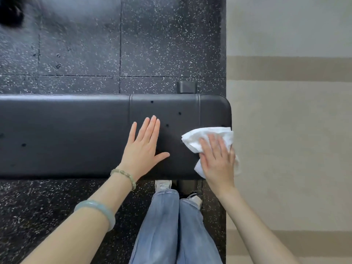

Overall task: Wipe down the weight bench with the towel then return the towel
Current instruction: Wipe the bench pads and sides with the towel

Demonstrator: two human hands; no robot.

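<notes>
Towel (206,139) first: we see it white and crumpled at the right end of the black weight bench (76,136), partly hanging over the pad's near edge. Our right hand (218,159) lies flat on top of it, fingers spread and pressing it to the pad, not closed around it. Our left hand (143,147) rests open and empty on the pad just beside it, thumb out. We stand at the bench's near side on speckled black floor (162,44), jeans (171,225) below us
</notes>
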